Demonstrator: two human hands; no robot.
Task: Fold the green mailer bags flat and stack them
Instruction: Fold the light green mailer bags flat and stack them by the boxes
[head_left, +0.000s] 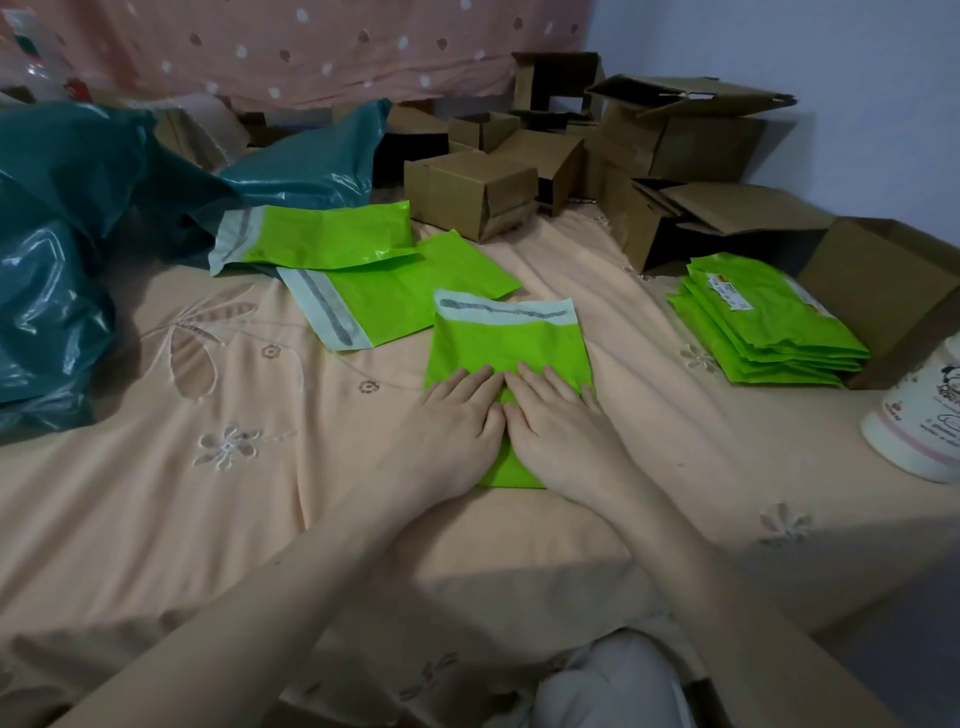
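A green mailer bag (506, 340) lies flat on the peach bedsheet in the middle, its pale adhesive flap at the far end. My left hand (452, 421) and my right hand (558, 423) rest side by side on its near half, palms down, fingers flat and touching the plastic. Two more green mailer bags lie behind it: one (395, 293) angled to the left, another (322, 236) farther back. A stack of folded green bags (769, 325) sits at the right.
Dark teal plastic bags (57, 244) pile up at the left. Several brown cardboard boxes (470, 192) crowd the back and right. A white tub (919, 421) stands at the right edge. A pink spotted curtain (311, 47) hangs behind.
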